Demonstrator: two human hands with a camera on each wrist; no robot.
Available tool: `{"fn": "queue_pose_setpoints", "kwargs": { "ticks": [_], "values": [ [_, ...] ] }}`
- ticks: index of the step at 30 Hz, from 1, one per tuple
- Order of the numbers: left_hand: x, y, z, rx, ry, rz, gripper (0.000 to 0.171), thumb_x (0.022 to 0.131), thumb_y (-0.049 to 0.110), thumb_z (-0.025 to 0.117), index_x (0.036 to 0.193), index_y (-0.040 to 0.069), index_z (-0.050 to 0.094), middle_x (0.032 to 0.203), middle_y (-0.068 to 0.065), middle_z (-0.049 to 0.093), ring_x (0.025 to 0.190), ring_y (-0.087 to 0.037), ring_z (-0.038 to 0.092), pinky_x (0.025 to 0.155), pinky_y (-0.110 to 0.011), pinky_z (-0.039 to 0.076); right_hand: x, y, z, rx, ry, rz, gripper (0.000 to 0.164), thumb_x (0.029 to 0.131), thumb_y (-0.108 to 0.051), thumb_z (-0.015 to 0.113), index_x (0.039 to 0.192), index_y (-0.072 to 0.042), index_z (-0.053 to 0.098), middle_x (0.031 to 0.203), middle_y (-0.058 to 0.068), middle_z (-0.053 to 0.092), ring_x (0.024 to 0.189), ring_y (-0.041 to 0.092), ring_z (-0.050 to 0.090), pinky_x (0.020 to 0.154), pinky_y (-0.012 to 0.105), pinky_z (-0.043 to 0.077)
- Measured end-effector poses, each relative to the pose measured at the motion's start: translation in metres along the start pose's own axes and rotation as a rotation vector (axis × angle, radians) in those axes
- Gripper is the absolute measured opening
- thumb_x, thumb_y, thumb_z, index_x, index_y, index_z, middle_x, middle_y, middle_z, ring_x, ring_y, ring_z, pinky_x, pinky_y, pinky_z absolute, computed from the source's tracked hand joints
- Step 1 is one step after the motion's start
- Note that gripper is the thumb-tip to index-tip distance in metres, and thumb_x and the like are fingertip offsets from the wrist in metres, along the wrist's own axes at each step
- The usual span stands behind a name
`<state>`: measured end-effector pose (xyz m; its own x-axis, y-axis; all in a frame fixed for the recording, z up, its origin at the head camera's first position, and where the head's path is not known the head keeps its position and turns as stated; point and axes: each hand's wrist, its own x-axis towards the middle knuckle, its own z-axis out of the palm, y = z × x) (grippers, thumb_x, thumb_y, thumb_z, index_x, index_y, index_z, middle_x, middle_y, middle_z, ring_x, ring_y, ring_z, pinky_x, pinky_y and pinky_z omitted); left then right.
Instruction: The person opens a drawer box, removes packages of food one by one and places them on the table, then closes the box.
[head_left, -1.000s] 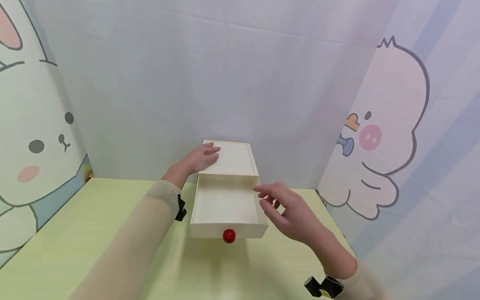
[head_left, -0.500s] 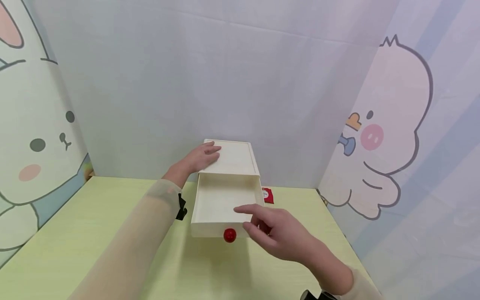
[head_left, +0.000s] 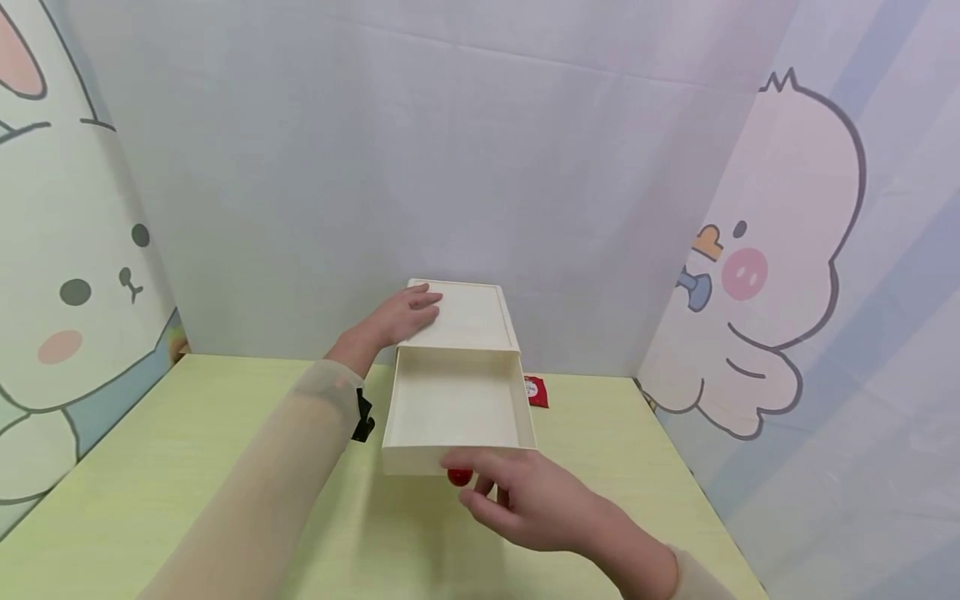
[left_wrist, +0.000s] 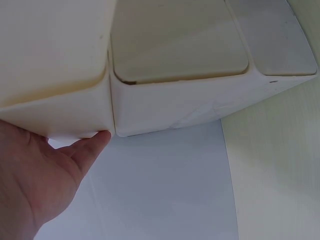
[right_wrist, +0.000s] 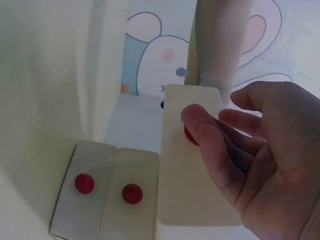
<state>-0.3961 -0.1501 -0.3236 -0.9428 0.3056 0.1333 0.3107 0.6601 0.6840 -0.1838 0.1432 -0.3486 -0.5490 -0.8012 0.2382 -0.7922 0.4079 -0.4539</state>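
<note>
A white drawer cabinet [head_left: 474, 313] stands against the back wall, its top drawer [head_left: 414, 460] pulled far out with nothing inside. My left hand [head_left: 397, 318] rests on the cabinet's top at the left edge, fingers spread. At the drawer's front is my right hand [head_left: 536, 500], its index finger over the round red knob [head_left: 460, 477] and the thumb just below. In the right wrist view the fingertips partly cover that knob. Two lower drawers, pushed in, show red knobs [right_wrist: 84, 183] of their own there.
A small red packet [head_left: 536, 392] lies on the pale green table [head_left: 592, 467], right of the cabinet. Behind is a pale cloth wall [head_left: 450, 167]. Side panels carry a cartoon rabbit [head_left: 90, 350] and a chick [head_left: 787, 208].
My right hand has moved from the drawer's right side down and left to the front knob, uncovering the red packet. The left hand and the drawer have stayed in place.
</note>
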Motion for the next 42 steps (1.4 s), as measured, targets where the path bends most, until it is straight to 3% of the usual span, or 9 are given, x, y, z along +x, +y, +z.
{"fn": "queue_pose_setpoints", "kwargs": {
  "ticks": [3,9,14,22,33,42],
  "values": [
    [0.000,-0.001,0.000,0.008,0.003,0.000,0.058,0.117,0.039,0.043,0.169,0.014,0.045,0.185,-0.012,0.019,0.172,-0.041,0.009,0.139,-0.061,0.013,0.002,0.003,0.008,0.012,-0.008,-0.002,0.035,0.112,-0.020,0.063,0.147,-0.024,0.063,0.122,-0.004,0.076,0.082,-0.011,0.068,0.069,0.007,0.054],
    [-0.001,-0.001,0.001,0.008,-0.001,0.003,0.059,0.117,0.041,0.042,0.170,0.015,0.044,0.186,-0.011,0.017,0.173,-0.041,0.008,0.139,-0.061,0.012,0.004,0.008,0.020,0.062,-0.039,0.054,0.040,0.111,-0.014,0.062,0.149,-0.026,0.060,0.130,-0.001,0.076,0.065,-0.020,0.057,0.065,0.008,0.054],
    [-0.001,-0.001,0.001,0.015,0.002,0.007,0.059,0.117,0.041,0.042,0.170,0.015,0.044,0.185,-0.012,0.018,0.172,-0.041,0.009,0.139,-0.061,0.013,0.008,0.012,0.027,0.071,-0.007,0.044,0.036,0.112,-0.015,0.062,0.147,-0.025,0.061,0.122,0.000,0.077,0.059,-0.020,0.053,0.062,0.008,0.054],
    [0.000,0.000,0.000,-0.002,0.005,-0.007,0.057,0.117,0.039,0.044,0.169,0.015,0.045,0.185,-0.011,0.018,0.173,-0.040,0.009,0.139,-0.061,0.013,0.011,0.019,0.033,0.154,0.043,0.016,0.031,0.112,-0.014,0.063,0.142,-0.022,0.066,0.112,0.000,0.076,0.062,-0.013,0.063,0.061,0.011,0.057],
    [0.000,0.000,0.000,0.013,0.003,0.004,0.059,0.117,0.039,0.043,0.169,0.013,0.045,0.185,-0.012,0.018,0.172,-0.041,0.009,0.139,-0.061,0.012,0.012,0.023,0.033,0.141,0.074,-0.017,0.032,0.111,-0.011,0.063,0.139,-0.025,0.066,0.103,-0.001,0.074,0.064,-0.019,0.057,0.061,0.010,0.056],
    [0.000,0.000,0.000,-0.001,0.008,-0.001,0.057,0.117,0.038,0.044,0.168,0.014,0.046,0.185,-0.012,0.019,0.172,-0.041,0.009,0.139,-0.061,0.012,0.015,0.025,0.033,0.126,0.104,-0.059,0.030,0.110,-0.009,0.063,0.137,-0.021,0.067,0.102,0.002,0.075,0.064,-0.018,0.055,0.060,0.009,0.055]
  ]
}}
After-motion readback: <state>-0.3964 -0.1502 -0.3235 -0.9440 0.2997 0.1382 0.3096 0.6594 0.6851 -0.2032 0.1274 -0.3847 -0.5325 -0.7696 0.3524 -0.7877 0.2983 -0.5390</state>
